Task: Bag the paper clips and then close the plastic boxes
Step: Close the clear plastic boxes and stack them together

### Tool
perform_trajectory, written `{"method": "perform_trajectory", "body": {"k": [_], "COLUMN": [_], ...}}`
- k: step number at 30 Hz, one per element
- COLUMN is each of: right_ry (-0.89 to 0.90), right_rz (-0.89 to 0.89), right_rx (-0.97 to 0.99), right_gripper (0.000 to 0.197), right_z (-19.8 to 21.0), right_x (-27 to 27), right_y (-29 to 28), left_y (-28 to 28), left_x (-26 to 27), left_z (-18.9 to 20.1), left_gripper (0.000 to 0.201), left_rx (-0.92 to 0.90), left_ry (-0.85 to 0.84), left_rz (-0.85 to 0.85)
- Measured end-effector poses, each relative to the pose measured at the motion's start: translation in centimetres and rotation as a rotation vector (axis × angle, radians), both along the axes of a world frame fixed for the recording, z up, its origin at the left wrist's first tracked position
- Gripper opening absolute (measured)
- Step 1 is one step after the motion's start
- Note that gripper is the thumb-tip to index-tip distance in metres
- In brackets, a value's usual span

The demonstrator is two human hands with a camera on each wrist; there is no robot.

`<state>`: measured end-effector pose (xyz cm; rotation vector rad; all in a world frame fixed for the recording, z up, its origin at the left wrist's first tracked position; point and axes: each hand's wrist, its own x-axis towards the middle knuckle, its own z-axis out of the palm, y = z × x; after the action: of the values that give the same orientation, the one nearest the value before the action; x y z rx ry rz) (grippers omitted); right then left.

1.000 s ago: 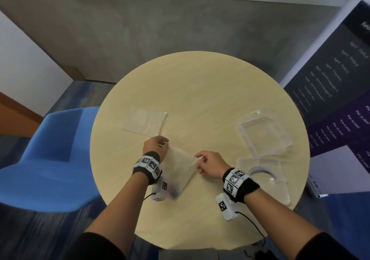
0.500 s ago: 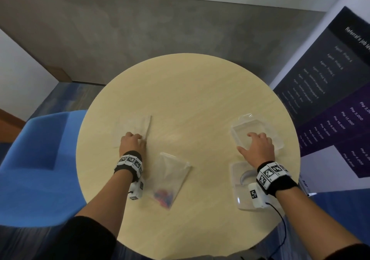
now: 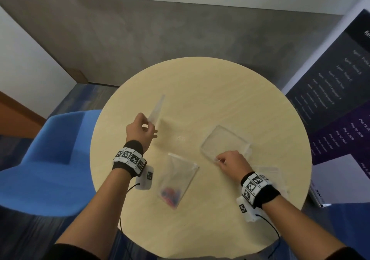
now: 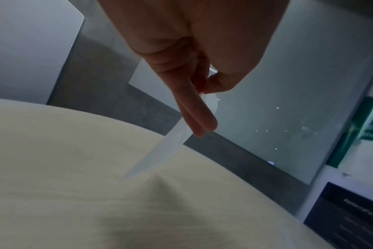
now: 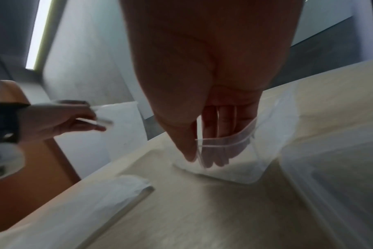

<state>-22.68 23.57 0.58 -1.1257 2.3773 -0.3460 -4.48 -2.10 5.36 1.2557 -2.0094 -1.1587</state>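
Observation:
A clear zip bag (image 3: 174, 181) with red and blue paper clips (image 3: 169, 193) in its lower end lies on the round table (image 3: 220, 91) between my arms. My left hand (image 3: 150, 121) pinches a thin flat clear plastic piece (image 3: 156, 109) and holds it on edge above the table; I cannot tell whether it is a lid or an empty bag. In the left wrist view the piece (image 4: 160, 155) juts down from my left hand (image 4: 202, 101). My right hand (image 3: 219, 160) pinches the near wall of an open clear plastic box (image 3: 225, 144), fingers inside and thumb outside (image 5: 199, 151).
A second clear box (image 3: 269, 176) sits by my right wrist near the table's right edge. A blue chair (image 3: 50, 159) stands to the left of the table. A dark printed banner (image 3: 340, 99) stands to the right.
Both hands let go of the paper clip bag and moved apart. My left hand picked the flat clear piece up off the table. My right hand took the box's near wall and drew the box toward the centre.

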Motion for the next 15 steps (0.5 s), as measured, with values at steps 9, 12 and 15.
{"method": "perform_trajectory", "body": {"k": [9, 12, 15], "right_ry": [-0.097, -0.156, -0.283], "right_rz": [0.173, -0.048, -0.262], "right_rx": [0.007, -0.325, -0.620], "right_gripper": [0.028, 0.058, 0.096], "right_z": [1.3, 3.9, 6.8], "right_x": [-0.4, -3.5, -6.6], "right_y": [3.0, 3.1, 2.4], "left_y": [4.1, 6.3, 8.3], "left_x": [-3.0, -4.2, -5.7], "left_z": [4.8, 5.4, 5.3], "left_gripper": [0.023, 0.020, 0.021], "left_rx": [-0.090, -0.033, 0.027], "left_ry": [0.134, 0.177, 0.173], "left_rz": [-0.201, -0.322, -0.413]}}
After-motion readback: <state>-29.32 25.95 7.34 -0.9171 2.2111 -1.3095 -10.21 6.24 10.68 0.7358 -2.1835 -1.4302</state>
